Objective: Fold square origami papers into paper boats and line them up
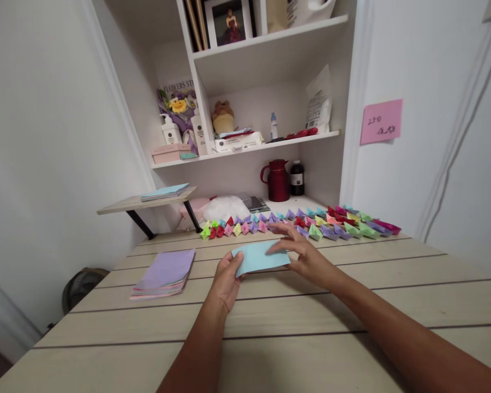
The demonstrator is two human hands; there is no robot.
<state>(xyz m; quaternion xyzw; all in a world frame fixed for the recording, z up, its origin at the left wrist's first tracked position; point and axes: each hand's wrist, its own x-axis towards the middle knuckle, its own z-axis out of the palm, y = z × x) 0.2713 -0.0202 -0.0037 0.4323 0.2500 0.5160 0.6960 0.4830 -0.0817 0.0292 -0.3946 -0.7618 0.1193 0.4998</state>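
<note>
A light blue folded paper sheet (pixel 257 256) lies on the wooden table (pixel 270 316) near its middle. My left hand (pixel 226 279) pinches the sheet's left edge, thumb on top. My right hand (pixel 301 252) rests on the sheet's right end with fingers stretched out and spread. A stack of pastel paper sheets (pixel 164 273), purple on top, lies to the left of my hands. Beyond the sheet runs a long double row of small folded paper boats (pixel 298 222) in many colours.
A dark red jug (pixel 277 180) and a dark bottle (pixel 297 178) stand at the back by the wall. A small raised shelf (pixel 147 203) at the left holds blue papers. White shelves above carry bottles and a plush toy. A pink note (pixel 381 121) sticks to the right wall.
</note>
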